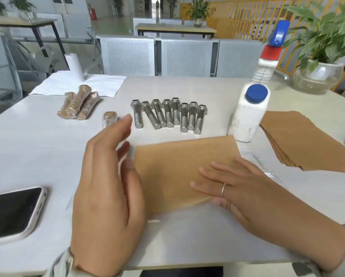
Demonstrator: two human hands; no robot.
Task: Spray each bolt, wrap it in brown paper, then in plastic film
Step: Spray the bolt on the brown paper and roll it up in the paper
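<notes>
right hand (pixel 245 188): fingers (pixel 207 172) straight, slightly spread, pressed flat on a single brown paper sheet (pixel 173 168) lying on the counter (pixel 37 140). left hand (pixel 105 188): fingers relaxed and apart, raised on edge beside the sheet's left border, gripping nothing. eight bare bolts (pixel 168 114) in a row just behind the sheet. spray bottle (pixel 253 100) to their right, paper stack (pixel 307 138) beyond it. wrapped bolts (pixel 79 102) far left. phone (pixel 11 212) near left.
</notes>
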